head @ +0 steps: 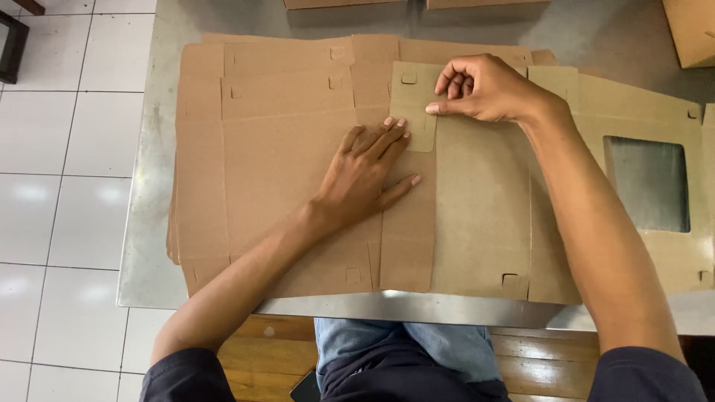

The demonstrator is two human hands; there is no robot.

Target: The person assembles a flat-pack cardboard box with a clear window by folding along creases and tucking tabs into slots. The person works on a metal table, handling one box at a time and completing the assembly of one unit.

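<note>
A flat brown cardboard box blank (pixel 484 208) with a clear window panel (pixel 646 183) at its right lies on top of a stack of similar flat blanks (pixel 275 156). My left hand (pixel 369 175) rests flat, fingers spread, on the blank's left flap. My right hand (pixel 484 89) is curled over the top edge, with its fingertips pinching a small folded-over tab (pixel 417 104) of the blank.
The stack sits on a grey metal table (pixel 149 223) whose near edge is at my lap. More cardboard boxes stand at the far edge (pixel 342 4) and far right (pixel 693 30). White floor tiles (pixel 59 186) lie to the left.
</note>
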